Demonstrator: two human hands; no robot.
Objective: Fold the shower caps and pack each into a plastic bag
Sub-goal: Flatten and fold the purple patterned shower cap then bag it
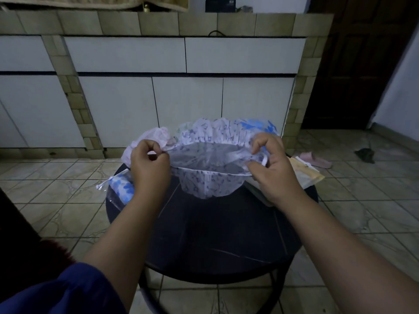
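The person holds a thin white plastic shower cap with small purple flowers (209, 177) in the air, above the far part of the round dark table (204, 234). The left hand (150, 168) pinches the elastic rim at the left end, and the right hand (271, 168) pinches it at the right end. So the stretched rim runs left to right between both grips, and the loose crown hangs down below it, toward the table. I think the fold must bring one hand across to the other; both are equally near. A packed blue-flowered cap in a clear bag (121, 189) lies left, more unfolded caps (226, 129) behind.
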